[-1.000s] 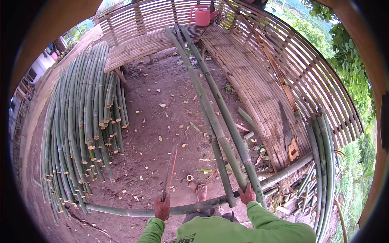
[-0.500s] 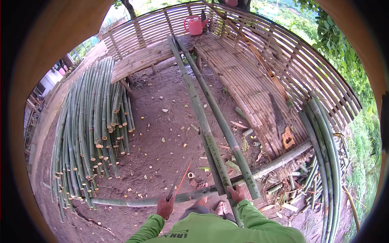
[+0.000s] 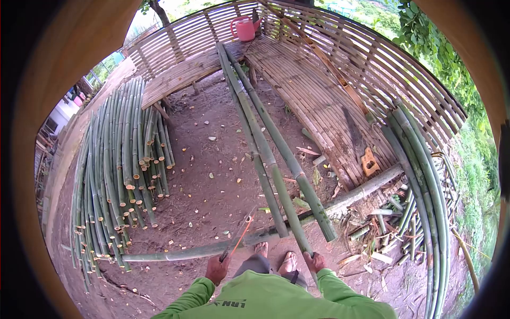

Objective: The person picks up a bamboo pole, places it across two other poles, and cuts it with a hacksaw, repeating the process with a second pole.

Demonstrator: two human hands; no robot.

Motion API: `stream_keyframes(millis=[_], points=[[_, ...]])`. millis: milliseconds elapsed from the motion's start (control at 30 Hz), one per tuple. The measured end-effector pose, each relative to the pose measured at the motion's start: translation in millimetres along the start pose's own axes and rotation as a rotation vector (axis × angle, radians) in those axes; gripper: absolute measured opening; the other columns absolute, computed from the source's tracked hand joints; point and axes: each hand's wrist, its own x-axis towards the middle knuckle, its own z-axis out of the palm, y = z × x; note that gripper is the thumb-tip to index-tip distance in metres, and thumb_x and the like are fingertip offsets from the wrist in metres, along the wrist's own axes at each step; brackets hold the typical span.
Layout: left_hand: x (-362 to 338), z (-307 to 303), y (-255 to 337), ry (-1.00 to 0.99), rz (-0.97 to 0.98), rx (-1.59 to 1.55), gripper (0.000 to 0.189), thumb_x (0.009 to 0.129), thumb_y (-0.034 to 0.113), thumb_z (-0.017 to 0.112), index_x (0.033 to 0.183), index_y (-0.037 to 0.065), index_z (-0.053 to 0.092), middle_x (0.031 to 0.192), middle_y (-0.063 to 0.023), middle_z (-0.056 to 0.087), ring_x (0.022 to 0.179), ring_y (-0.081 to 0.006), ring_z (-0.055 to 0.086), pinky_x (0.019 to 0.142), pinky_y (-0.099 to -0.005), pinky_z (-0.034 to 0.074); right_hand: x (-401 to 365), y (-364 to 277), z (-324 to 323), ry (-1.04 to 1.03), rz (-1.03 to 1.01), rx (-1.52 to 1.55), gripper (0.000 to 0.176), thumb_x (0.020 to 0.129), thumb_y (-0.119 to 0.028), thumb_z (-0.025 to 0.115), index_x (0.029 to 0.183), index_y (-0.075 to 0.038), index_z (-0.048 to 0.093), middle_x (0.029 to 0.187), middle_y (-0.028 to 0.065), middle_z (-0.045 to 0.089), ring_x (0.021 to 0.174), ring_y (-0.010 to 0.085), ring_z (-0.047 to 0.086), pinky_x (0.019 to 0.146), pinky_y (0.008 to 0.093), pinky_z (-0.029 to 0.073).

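My left hand (image 3: 217, 268) is closed on the handle of a saw (image 3: 241, 234) whose narrow blade points forward, with an orange-red line along it. At the lower centre, my right hand (image 3: 315, 261) grips the near end of a long green bamboo pole (image 3: 265, 151). That pole lies between two others: a pole (image 3: 258, 167) on its left and a pole (image 3: 289, 159) on its right, which has a reddish mark. All three slant away from me over a crosswise bamboo log (image 3: 212, 251).
Many cut poles (image 3: 119, 143) are stacked at left. A slatted bench (image 3: 303, 90) holds a second saw (image 3: 369, 162) and a pink watering can (image 3: 245, 29). Upright poles (image 3: 419, 175) and offcuts (image 3: 390, 228) are at right.
The gripped pole has shifted right at its near end, away from the left pole, whose end now shows apart from it. My right hand has moved slightly right and down. The view has shifted slightly.
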Motion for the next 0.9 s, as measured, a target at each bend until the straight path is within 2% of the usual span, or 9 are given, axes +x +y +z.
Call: stream_keyframes(millis=[167,233,267,433,533,600,700,733,900], points=[[19,-16,-22,-0.054,0.038,0.059,0.040,0.091,0.032,0.058,0.071,-0.002,0.055,0.052,-0.0094,0.042,0.051,-0.0146,0.038,0.048,-0.0384,0.033,44,-57,-12,0.118,-0.039,-0.015,0.076,0.083,-0.065,0.049,0.112,0.004,0.057,0.108,0.0311,0.061,0.107,0.0434,0.057,0.093,0.0470,0.044],[22,-34,-4,-0.042,0.083,0.035,0.041,0.092,0.033,0.058,0.070,-0.002,0.054,0.052,-0.0097,0.040,0.051,-0.0147,0.037,0.047,-0.0382,0.033,55,-73,-8,0.135,-0.022,-0.021,0.077,0.083,-0.066,0.048,0.114,0.004,0.055,0.110,0.0311,0.060,0.108,0.0435,0.057,0.093,0.0469,0.044],[20,-47,2,-0.038,0.098,0.025,0.042,0.092,0.033,0.059,0.069,-0.002,0.053,0.052,-0.0099,0.039,0.051,-0.0147,0.036,0.047,-0.0381,0.033,54,-70,-6,0.102,-0.036,-0.029,0.072,0.086,-0.064,0.044,0.119,0.000,0.053,0.115,0.0298,0.059,0.112,0.0436,0.055,0.096,0.0484,0.042],[13,-89,-3,0.004,0.161,0.040,0.043,0.093,0.035,0.058,0.069,-0.001,0.053,0.052,-0.0077,0.038,0.052,-0.0135,0.035,0.047,-0.0366,0.033,30,-41,4,0.104,-0.018,-0.108,0.073,0.086,-0.064,0.046,0.113,0.002,0.053,0.109,0.0304,0.061,0.107,0.0442,0.057,0.094,0.0486,0.043],[12,-105,1,0.011,0.201,-0.021,0.041,0.093,0.033,0.057,0.069,0.001,0.052,0.051,-0.0036,0.036,0.052,-0.0114,0.034,0.045,-0.0348,0.031,17,-55,-2,0.084,0.022,-0.162,0.074,0.085,-0.064,0.047,0.114,0.004,0.052,0.108,0.0314,0.061,0.108,0.0434,0.057,0.094,0.0487,0.042],[16,-112,-1,0.018,0.192,-0.035,0.040,0.093,0.032,0.058,0.069,0.001,0.052,0.052,-0.0023,0.036,0.052,-0.0105,0.034,0.045,-0.0346,0.030,11,-66,-10,0.110,0.041,-0.186,0.075,0.085,-0.064,0.048,0.115,0.005,0.051,0.109,0.0310,0.061,0.109,0.0434,0.056,0.094,0.0493,0.042],[29,-113,-10,-0.029,0.159,-0.099,0.039,0.093,0.031,0.059,0.069,0.001,0.053,0.052,-0.0020,0.037,0.052,-0.0096,0.034,0.045,-0.0343,0.030,47,-63,-4,0.292,0.044,-0.224,0.075,0.083,-0.064,0.051,0.120,0.000,0.047,0.108,0.0281,0.062,0.104,0.0452,0.058,0.090,0.0527,0.044],[33,-110,-15,-0.043,0.145,-0.108,0.038,0.092,0.031,0.060,0.069,0.001,0.053,0.052,-0.0018,0.037,0.052,-0.0093,0.034,0.045,-0.0340,0.030,38,-83,-15,0.308,0.073,-0.212,0.075,0.082,-0.064,0.052,0.121,-0.001,0.047,0.107,0.0275,0.062,0.103,0.0452,0.059,0.089,0.0531,0.045],[50,-111,-22,-0.089,0.172,-0.132,0.038,0.092,0.030,0.061,0.068,0.001,0.053,0.053,-0.0007,0.037,0.053,-0.0084,0.034,0.045,-0.0325,0.029,17,-74,-19,0.366,0.126,-0.214,0.067,0.080,-0.062,0.057,0.110,-0.003,0.056,0.103,0.0255,0.064,0.100,0.0419,0.061,0.087,0.0507,0.046]])
